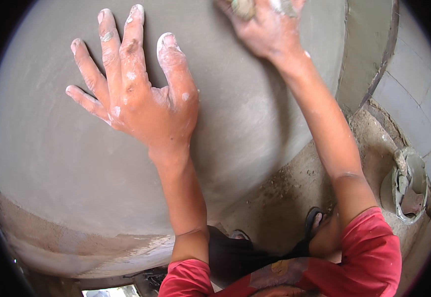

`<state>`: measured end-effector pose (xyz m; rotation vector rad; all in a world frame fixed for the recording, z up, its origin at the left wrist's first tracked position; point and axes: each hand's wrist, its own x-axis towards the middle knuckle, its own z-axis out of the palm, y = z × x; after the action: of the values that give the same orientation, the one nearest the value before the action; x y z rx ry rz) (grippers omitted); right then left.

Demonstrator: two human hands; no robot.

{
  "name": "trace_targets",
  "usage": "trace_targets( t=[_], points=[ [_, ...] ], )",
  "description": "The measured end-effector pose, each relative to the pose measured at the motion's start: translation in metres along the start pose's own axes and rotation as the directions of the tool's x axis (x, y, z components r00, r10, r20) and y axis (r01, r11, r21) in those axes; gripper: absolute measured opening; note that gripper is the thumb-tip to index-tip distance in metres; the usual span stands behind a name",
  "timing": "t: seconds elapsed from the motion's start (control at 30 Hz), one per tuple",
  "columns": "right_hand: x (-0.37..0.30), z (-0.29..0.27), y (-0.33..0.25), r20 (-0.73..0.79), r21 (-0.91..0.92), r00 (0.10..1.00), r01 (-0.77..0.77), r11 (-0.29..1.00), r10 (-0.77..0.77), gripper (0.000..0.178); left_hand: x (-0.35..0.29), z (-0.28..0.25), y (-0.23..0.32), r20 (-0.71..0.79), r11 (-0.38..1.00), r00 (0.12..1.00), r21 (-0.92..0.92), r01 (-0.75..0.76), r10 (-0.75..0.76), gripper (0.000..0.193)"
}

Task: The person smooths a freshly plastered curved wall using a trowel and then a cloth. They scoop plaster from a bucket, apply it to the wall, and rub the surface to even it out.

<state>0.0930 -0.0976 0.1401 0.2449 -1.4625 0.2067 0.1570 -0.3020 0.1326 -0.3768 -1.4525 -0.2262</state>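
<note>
My left hand (136,89) lies on the smooth grey plastered wall (235,123) with its fingers spread wide. White and grey plaster specks its skin and fingertips. Up at the top edge is my right hand (265,32), its fingers bent and partly cut off by the frame. A rounded greenish-grey lump (243,9) shows by its fingers; whether this is a tool's handle or caked plaster I cannot make out. Grey plaster also covers part of the knuckles.
On the floor at the right stands a plaster-smeared bucket (415,193) with tools in it. Crumbs of debris lie on the floor (284,198) around my sandalled feet. Light tiles (413,79) cover the surface at the far right. The plaster ends over a rough brown band (52,222) at lower left.
</note>
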Motion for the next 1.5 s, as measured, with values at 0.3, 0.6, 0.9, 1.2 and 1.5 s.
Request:
trace_targets(
  t=[0.3, 0.6, 0.9, 1.2, 1.5],
  points=[
    [-0.017, -0.012, 0.009, 0.103, -0.043, 0.976, -0.190, 0.981, 0.193, 0.073, -0.003, -0.004, -0.004, 0.023, 0.999, 1.000, -0.034, -0.004, 0.005, 0.041],
    [-0.012, -0.022, -0.036, 0.061, 0.128, 0.982, 0.172, 0.977, -0.181, 0.079, 0.001, -0.001, 0.000, 0.018, 1.000, 0.999, -0.010, 0.029, -0.029, 0.041],
    [-0.015, -0.001, 0.033, 0.096, -0.005, 0.962, -0.255, 0.967, 0.254, 0.072, -0.002, -0.006, -0.003, 0.070, 0.999, 0.997, 0.037, 0.008, -0.011, 0.041],
    [-0.026, -0.028, -0.023, 0.157, 0.108, 0.987, 0.030, 0.994, -0.047, 0.078, 0.000, -0.006, 0.001, 0.076, 0.999, 0.996, 0.034, 0.040, -0.042, 0.040],
    [0.003, 0.002, 0.035, 0.049, -0.030, 0.956, -0.288, 0.957, 0.289, 0.072, -0.001, -0.008, -0.001, 0.091, 0.999, 0.996, 0.026, 0.021, -0.023, 0.041]
  ],
)
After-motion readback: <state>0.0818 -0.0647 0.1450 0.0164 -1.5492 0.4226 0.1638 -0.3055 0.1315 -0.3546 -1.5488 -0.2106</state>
